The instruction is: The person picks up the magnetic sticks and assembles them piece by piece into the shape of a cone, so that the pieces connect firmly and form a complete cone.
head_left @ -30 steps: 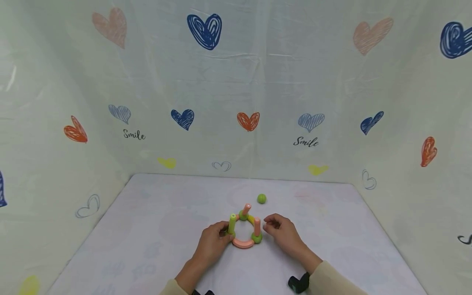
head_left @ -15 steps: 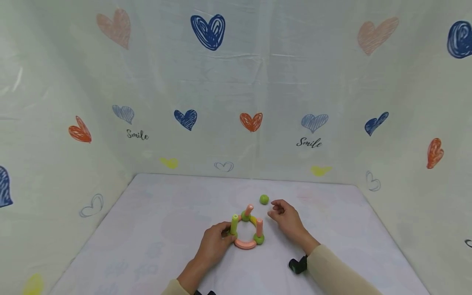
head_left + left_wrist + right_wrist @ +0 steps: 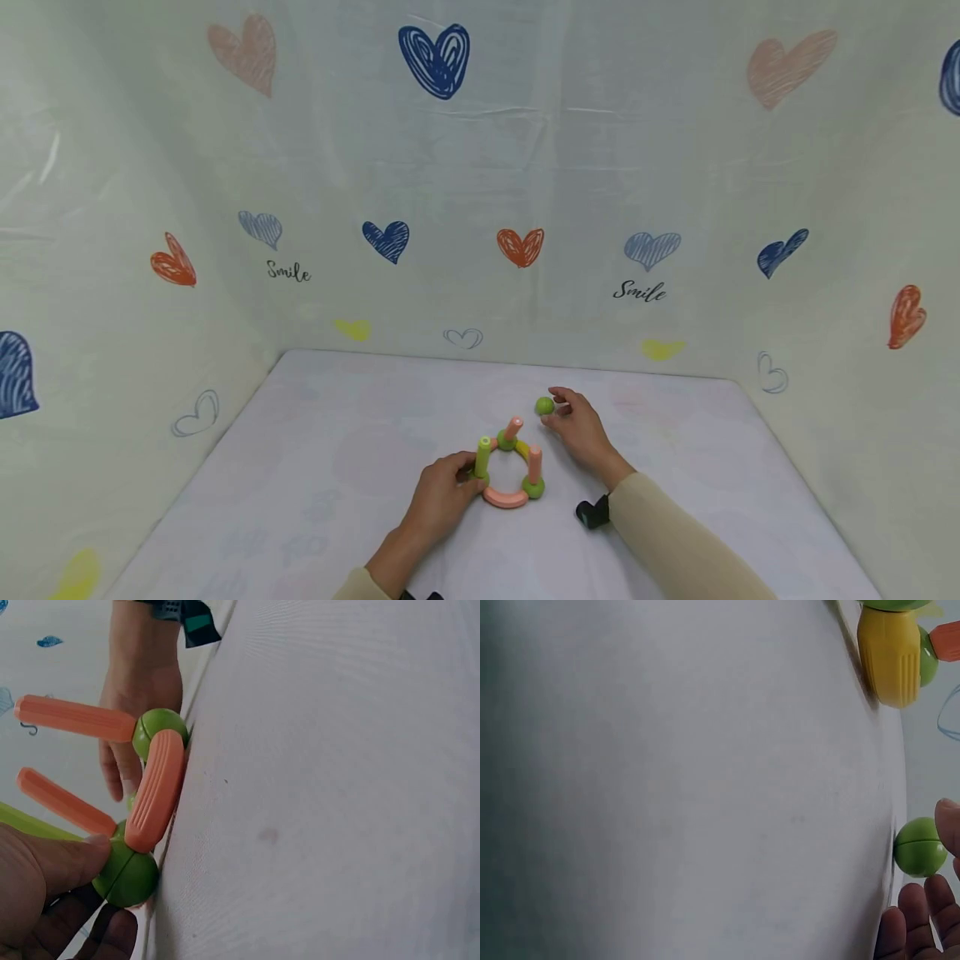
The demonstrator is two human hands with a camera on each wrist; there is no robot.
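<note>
A ring of curved pink pieces (image 3: 506,499) and a yellow piece (image 3: 522,449), joined by green balls, lies on the table. Upright on the balls stand a light green rod (image 3: 483,458) and two pink rods (image 3: 535,463). My left hand (image 3: 441,496) pinches the ring's left green ball (image 3: 129,879) between thumb and fingers. Beyond the ring rests a loose green ball (image 3: 544,406). My right hand (image 3: 585,432) is beside that ball, thumb and fingers spread to either side of it. Whether they touch it, I cannot tell.
The white-covered table (image 3: 360,417) ends at a hanging sheet (image 3: 450,167) printed with hearts, which also runs along both sides. A black wrist device (image 3: 594,512) sits below the right sleeve (image 3: 675,533).
My right hand has moved away from the ring, forward to the loose green ball. The left hand keeps its hold on the ring. The head view has shifted slightly.
</note>
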